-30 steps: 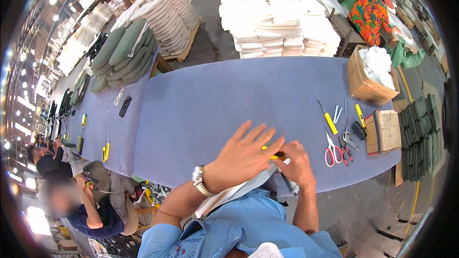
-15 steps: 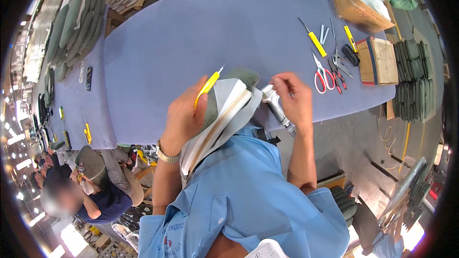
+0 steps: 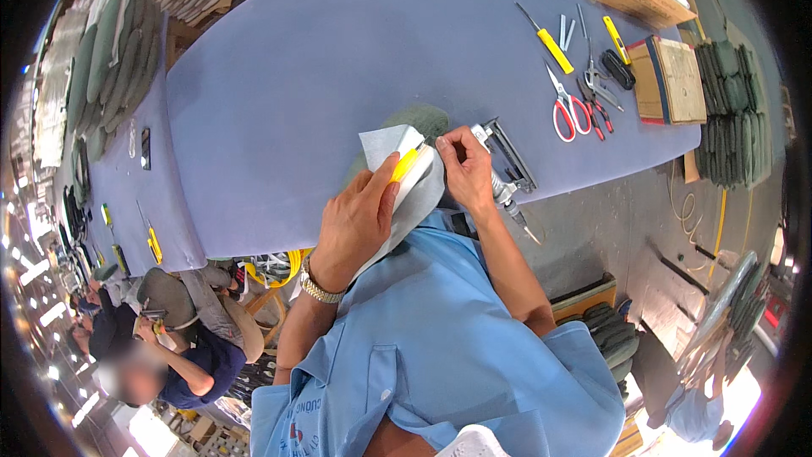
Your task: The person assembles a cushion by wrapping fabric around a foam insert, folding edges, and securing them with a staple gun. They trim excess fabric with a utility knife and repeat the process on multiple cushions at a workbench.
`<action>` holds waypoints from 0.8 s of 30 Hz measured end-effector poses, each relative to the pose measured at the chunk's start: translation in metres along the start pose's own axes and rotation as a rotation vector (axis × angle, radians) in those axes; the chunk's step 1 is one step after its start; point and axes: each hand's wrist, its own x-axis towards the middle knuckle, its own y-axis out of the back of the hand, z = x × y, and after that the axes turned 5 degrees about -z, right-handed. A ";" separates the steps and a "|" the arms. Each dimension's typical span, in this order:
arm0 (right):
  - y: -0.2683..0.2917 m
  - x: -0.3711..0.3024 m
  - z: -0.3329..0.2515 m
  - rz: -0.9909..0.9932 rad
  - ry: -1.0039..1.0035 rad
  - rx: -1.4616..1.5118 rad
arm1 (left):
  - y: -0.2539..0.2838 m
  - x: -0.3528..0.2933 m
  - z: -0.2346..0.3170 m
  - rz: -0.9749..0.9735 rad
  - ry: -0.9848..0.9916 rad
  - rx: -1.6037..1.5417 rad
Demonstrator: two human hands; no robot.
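My left hand (image 3: 359, 218) is closed round a yellow utility knife (image 3: 404, 166), its tip on the white inner edge of a padded piece. This padded piece (image 3: 423, 122) has a grey-green cover and pale grey fabric flaps (image 3: 387, 140); it lies over the table edge against my body. At the flap's right side, my right hand (image 3: 468, 171) has thumb and forefinger pinched together; what is between them, if anything, is too small to make out. A silver and black staple gun (image 3: 511, 156) lies on the table just right of that hand.
Red-handled scissors (image 3: 570, 110), pliers (image 3: 596, 110), a yellow-handled screwdriver (image 3: 556, 52) and another yellow cutter (image 3: 617, 39) lie at the right of the blue table (image 3: 296, 101). Cardboard boxes (image 3: 668, 80) stand beyond them. A co-worker (image 3: 190, 364) sits at the lower left.
My left hand has brought the knife down onto the padded piece, where it pointed up before. The right hand has moved left, from over the staple gun to the flap.
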 end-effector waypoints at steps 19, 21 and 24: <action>-0.005 0.005 0.016 -0.021 0.003 0.167 | -0.002 0.012 -0.002 -0.087 0.014 0.187; -0.005 0.006 0.015 -0.017 -0.007 0.168 | -0.003 0.013 -0.003 -0.110 0.014 0.205; -0.005 0.008 0.019 -0.016 0.020 0.163 | -0.001 0.017 -0.003 -0.164 0.025 0.226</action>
